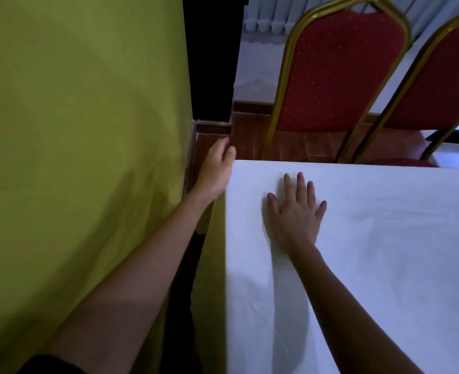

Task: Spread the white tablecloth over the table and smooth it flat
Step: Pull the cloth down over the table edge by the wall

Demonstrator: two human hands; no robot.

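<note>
- Tablecloth (371, 252), white, covers the table top in front of us right out to its far left corner, lying mostly flat with faint ripples.
- Wall (74, 130), green, runs just beside the table's left edge.
- Two red chairs (339, 71) with gold frames stand beyond the far edge.
- Our right hand (297, 211) lies palm down on the cloth near that corner, fingers spread apart.
- Our left hand (217, 168) hangs off the left edge at the corner, fingers curled loosely together; we cannot tell whether it grips the cloth.
</note>
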